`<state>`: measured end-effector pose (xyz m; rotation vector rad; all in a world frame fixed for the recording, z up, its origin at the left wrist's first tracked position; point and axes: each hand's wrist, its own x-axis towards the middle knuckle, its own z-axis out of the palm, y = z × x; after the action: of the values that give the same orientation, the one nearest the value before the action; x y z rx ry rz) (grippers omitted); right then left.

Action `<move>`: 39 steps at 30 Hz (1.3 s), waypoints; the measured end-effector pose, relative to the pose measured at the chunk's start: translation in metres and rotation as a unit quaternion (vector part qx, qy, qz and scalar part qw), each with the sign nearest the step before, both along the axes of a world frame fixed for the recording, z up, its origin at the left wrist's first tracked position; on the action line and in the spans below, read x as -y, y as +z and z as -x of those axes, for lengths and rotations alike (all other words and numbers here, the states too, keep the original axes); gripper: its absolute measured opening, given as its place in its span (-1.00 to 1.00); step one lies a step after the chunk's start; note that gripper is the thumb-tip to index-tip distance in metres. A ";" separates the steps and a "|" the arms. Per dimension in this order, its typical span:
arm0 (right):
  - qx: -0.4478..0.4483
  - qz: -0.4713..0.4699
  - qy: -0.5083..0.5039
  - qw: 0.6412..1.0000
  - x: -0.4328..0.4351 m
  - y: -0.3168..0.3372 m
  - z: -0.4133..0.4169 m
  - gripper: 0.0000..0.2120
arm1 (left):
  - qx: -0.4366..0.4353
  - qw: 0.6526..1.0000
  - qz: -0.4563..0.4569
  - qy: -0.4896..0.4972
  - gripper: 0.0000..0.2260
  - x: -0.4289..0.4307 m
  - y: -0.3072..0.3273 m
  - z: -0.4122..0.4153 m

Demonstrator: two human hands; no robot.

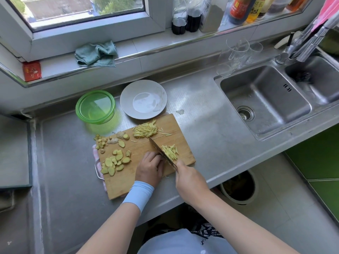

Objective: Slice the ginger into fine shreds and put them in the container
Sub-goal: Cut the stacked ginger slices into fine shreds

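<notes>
left hand [149, 169]: fingertips tucked behind the knife [159, 151], what they press is hidden | knife handle: hidden inside the right hand [189, 178] | sauce bottles [238, 10]: tops cut off by the top edge | faucet [311, 39]: cut off at the right edge | pink cloth [95, 153]: mostly under the cutting board [143, 143] | bin [238, 189]: partly hidden by the counter [201, 143]

Home kitchen — sink [266, 97], seemingly sauce bottles [238, 11]

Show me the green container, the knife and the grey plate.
green container [97, 120], head view, near wall.
knife [158, 147], head view, middle of blade.
grey plate [127, 99], head view, bare left rim.
</notes>
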<state>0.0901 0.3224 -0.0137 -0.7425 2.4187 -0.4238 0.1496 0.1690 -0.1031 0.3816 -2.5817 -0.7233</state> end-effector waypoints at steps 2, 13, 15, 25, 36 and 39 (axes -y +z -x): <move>-0.004 0.002 0.003 1.000 -0.008 0.001 -0.003 -0.88 | -0.003 1.000 -0.007 0.004 -0.85 -0.001 0.002 0.001; -0.003 0.002 0.000 1.000 0.002 -0.001 -0.003 -0.87 | 0.029 0.999 -0.009 0.011 -0.86 -0.001 0.004 -0.001; -0.004 0.001 0.002 1.000 -0.006 0.002 -0.004 -0.87 | 0.028 0.999 -0.019 0.015 -0.94 -0.001 0.005 -0.001; -0.008 0.002 -0.004 1.000 0.003 -0.001 -0.005 -0.91 | 0.025 0.999 -0.018 0.016 -0.88 -0.003 0.004 0.000; -0.011 -0.005 -0.003 1.000 0.000 -0.001 -0.008 -0.91 | 0.014 1.000 -0.004 0.015 -0.90 0.000 -0.002 -0.002; -0.011 -0.004 -0.005 1.000 0.009 -0.001 -0.006 -0.90 | 0.017 1.000 -0.007 0.003 -0.87 0.002 0.000 -0.003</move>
<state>0.0959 0.3131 -0.0145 -0.7363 2.4446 -0.4115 0.1527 0.1670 -0.1035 0.4090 -2.6069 -0.7401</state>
